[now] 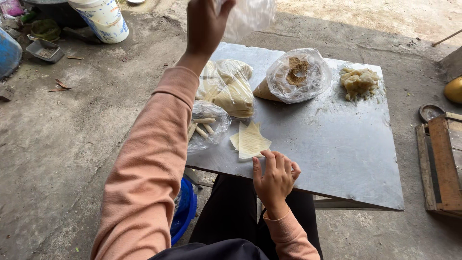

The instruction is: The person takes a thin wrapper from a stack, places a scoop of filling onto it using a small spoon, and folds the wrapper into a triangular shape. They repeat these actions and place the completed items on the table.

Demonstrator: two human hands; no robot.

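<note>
The left hand (204, 26), top centre of the frame, pinches a clear plastic bag (248, 17), seemingly empty. The right hand (275, 180), at lower centre, rests loosely curled and empty on the metal table (337, 149), fingertips touching the pale wrapper sheets (250, 140), which lie just above it and far nearer it.

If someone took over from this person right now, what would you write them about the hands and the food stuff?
Left hand: raised, gripping a clear plastic bag.
Right hand: at the table's near edge, fingers touching the stack of pale wrapper sheets.
On the table: a bag of rolled sticks, a bag of yellowish sheets, an open bag of brown crumbs, a loose pale lumpy pile.
Done: some rolls bagged. Left: the wrapper stack is unrolled.
</note>
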